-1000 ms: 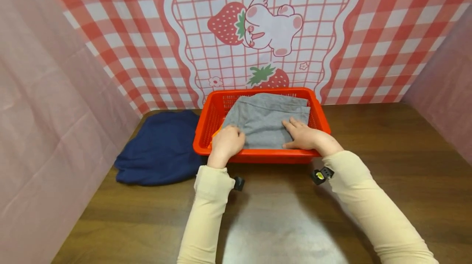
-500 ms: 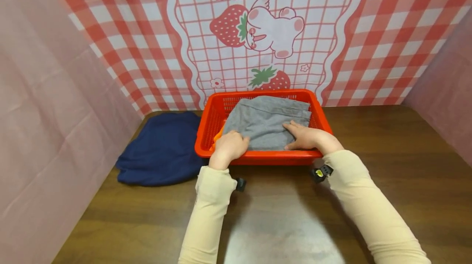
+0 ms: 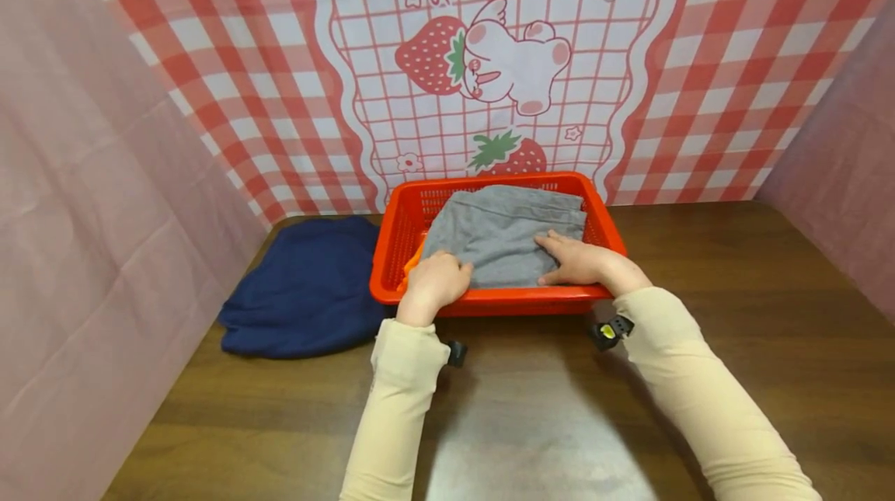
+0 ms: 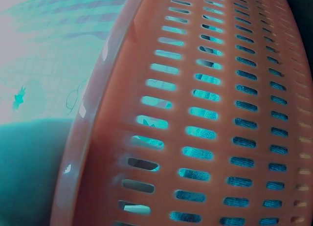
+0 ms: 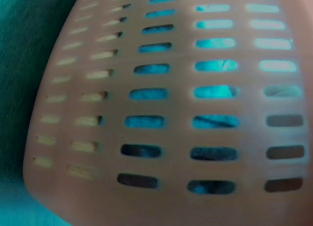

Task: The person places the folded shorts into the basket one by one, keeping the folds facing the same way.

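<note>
From where I stand, the grey cloth (image 3: pixel 499 235) lies folded inside the red basket (image 3: pixel 524 296), on the counter (image 3: pixel 727 268) against the checked backdrop (image 3: pixel 727 81). The person's right hand (image 3: pixel 579 261) is flat on it near the front right, fingers spread and gripping nothing. The left hand (image 3: pixel 439 280) bends down over the near left edge; its fingertips are hidden, so I can't tell whether they pinch the fabric or only press it. Both wrist views show just slotted basket wall.

The step looks like settling the cloth, and I'd do it with flat, even pressure, smoothing from the middle outward. The right palm should anchor the fold while the left eases that near edge down inside the rim, without dragging up the orange piece (image 3: pixel 412 262) beside it. Hard pushing could rumple the layers. The navy cloth (image 3: pixel 308 287) lies left of the basket, untouched.
</note>
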Available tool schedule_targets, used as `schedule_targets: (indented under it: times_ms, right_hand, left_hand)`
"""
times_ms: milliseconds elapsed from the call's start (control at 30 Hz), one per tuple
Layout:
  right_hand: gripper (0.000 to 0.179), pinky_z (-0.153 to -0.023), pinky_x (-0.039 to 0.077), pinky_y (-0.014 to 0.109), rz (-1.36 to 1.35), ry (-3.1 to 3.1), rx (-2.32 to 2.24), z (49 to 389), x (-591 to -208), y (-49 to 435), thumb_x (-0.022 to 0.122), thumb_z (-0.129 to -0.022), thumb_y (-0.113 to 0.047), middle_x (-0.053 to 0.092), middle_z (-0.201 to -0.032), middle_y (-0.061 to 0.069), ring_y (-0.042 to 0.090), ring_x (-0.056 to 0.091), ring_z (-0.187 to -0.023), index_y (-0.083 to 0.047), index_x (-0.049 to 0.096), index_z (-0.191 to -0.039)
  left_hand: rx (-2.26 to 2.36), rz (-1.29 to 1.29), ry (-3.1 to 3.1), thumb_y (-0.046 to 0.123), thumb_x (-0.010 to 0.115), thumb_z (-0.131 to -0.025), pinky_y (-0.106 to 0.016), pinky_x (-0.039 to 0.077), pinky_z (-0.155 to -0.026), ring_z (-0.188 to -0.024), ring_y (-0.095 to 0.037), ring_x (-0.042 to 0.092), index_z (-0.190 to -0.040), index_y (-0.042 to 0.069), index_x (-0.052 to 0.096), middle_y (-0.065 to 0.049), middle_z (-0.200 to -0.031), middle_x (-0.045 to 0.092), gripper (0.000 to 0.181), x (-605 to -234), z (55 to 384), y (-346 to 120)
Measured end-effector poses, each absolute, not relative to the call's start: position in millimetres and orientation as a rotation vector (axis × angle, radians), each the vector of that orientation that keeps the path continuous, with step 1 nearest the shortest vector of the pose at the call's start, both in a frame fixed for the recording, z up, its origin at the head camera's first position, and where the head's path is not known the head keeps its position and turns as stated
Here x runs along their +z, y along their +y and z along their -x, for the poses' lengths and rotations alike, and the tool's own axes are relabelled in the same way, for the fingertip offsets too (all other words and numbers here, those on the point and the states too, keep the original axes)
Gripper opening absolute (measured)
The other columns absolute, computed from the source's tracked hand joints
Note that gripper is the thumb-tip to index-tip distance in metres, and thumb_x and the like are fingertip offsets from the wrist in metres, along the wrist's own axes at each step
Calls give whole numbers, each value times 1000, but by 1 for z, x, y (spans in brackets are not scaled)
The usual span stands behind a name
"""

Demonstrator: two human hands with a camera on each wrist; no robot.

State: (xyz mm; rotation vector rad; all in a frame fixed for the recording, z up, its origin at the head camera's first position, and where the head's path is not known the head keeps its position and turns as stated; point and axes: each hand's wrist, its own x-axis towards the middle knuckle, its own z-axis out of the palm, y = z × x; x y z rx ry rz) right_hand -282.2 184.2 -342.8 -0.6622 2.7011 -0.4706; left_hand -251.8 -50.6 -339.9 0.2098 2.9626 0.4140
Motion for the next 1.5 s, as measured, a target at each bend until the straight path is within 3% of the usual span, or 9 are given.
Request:
schedule_targets:
  times_ms: [200,300,600,900,1200,1500]
  right_hand:
    - [61,-102,29,52,645,2891,-500,277,-340,179,55,-89,-32,42,-133,27,40,40,-122,6,39,-133]
    - [57,-99,33,51,616,2944,-537,273,-336,176,54,-89,-32,48,-128,25,38,46,-117,5,43,-131]
    - [53,-97,36,50,606,2973,-648,259,-334,168,55,-89,-32,52,-127,20,34,50,-114,0,46,-130]
    - [49,-90,43,47,572,3025,-732,247,-336,163,57,-88,-34,60,-115,14,26,58,-102,-3,51,-126]
    - [50,-85,46,46,556,3076,-752,237,-335,153,55,-87,-42,62,-115,10,24,60,-100,-9,53,-125]
    - [47,-78,49,45,619,3154,-765,228,-338,139,56,-85,-46,64,-111,4,20,62,-95,-16,59,-121]
  left_hand:
    - [417,-226,2989,37,39,-94,-47,43,-88,-110,-30,53,-124,17,58,-6,-127,53,40,-338,253,-55]
    - [418,-254,3004,36,40,-95,-46,42,-90,-111,-28,53,-124,16,57,-6,-128,53,39,-337,252,-58]
    - [415,-359,3084,32,46,-91,-42,47,-79,-96,-23,59,-106,14,64,-4,-106,62,29,-333,241,-71]
    - [500,-431,3050,32,51,-90,-41,47,-79,-95,-23,60,-109,17,64,-3,-109,63,28,-328,234,-75]
    - [618,-539,3016,32,52,-90,-37,48,-76,-85,-17,61,-109,19,65,2,-102,65,26,-327,229,-86]
    - [684,-514,3014,32,51,-91,-37,47,-81,-90,-16,60,-110,19,65,3,-105,65,28,-318,221,-96]
